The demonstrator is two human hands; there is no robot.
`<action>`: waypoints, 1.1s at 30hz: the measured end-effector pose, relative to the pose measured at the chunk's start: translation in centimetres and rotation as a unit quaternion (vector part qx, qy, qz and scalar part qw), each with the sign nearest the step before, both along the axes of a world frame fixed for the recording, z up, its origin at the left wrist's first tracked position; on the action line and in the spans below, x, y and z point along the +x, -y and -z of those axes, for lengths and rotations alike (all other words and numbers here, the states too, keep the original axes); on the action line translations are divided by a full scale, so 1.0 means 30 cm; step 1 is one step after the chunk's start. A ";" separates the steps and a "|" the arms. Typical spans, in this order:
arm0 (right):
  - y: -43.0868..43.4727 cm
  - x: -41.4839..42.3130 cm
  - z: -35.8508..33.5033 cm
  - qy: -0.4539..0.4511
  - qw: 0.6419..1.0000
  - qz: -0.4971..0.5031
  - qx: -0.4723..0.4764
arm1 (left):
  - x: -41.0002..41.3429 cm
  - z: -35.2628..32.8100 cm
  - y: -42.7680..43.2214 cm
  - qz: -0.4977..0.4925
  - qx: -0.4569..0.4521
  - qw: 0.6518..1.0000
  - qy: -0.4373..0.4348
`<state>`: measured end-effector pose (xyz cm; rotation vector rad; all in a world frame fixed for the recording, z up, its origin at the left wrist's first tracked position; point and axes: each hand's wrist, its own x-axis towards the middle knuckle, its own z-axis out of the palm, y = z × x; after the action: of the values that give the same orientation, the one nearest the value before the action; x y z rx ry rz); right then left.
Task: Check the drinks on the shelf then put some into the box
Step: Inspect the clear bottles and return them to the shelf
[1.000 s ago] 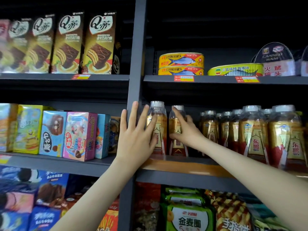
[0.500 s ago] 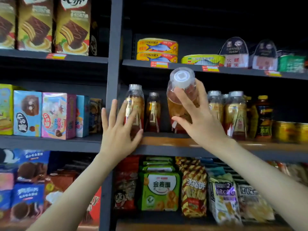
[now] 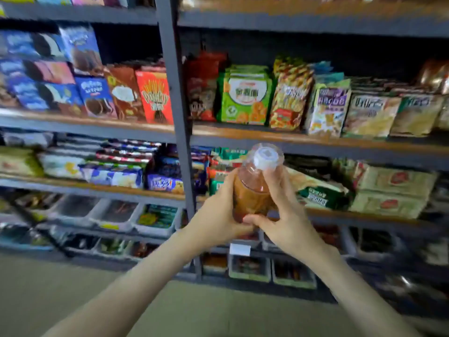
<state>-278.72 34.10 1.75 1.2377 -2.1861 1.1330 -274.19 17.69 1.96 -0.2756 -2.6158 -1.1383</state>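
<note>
- Amber drink bottle: what has changed since half a second back?
- It has been taken off the drinks shelf. Back then it was held by the right hand alone, up at that shelf. Now it is gripped by both hands, lower down, in front of the snack shelves. The view has been dropped: the drinks row is gone from frame and the floor is seen at the bottom.
- Left hand?
- Earlier it was laid, fingers spread, on another bottle beside the grey post. Now the left hand is wrapped round the lower body from the left. Its fingertips are hidden behind the bottle.
- Right hand?
- The right hand is closed on the right side. The thumb is laid across the front near the base. The fingers are run up the side, close together, ending just under the white cap.
- Bottle pose?
- Tilted, cap toward the camera. The base is buried between the two palms; clear neck and cap are left exposed above the fingertips.
- Location?
- Held in the air just right of the post. A green bag and a red Pocky box are seen on the shelf above. Frame is blurred; the label cannot be read.
</note>
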 end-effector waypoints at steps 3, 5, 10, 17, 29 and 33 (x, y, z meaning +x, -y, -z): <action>-0.014 0.112 0.162 0.038 0.999 0.018 0.025 | 0.115 0.152 -0.032 -0.035 -0.028 0.996 0.080; -0.024 0.168 0.228 0.119 0.993 -0.012 0.024 | 0.175 0.207 -0.044 -0.034 -0.034 0.993 0.106; -0.043 0.206 0.278 0.367 0.927 -0.069 -0.014 | 0.243 0.269 -0.057 -0.051 0.029 0.987 0.153; -0.068 0.212 0.314 0.353 0.930 -0.042 0.095 | 0.268 0.263 -0.029 -0.061 0.364 0.837 0.405; -0.002 0.270 0.365 0.403 0.914 0.032 0.026 | 0.245 0.198 0.076 -0.009 0.263 0.818 0.511; -0.007 0.258 0.359 0.536 0.838 0.040 -0.096 | 0.229 0.217 0.108 0.019 0.107 0.910 0.399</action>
<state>-270.98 34.32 -9.03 0.3744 -2.6507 2.3170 -267.31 14.44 -4.54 0.2520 -3.0979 -1.8398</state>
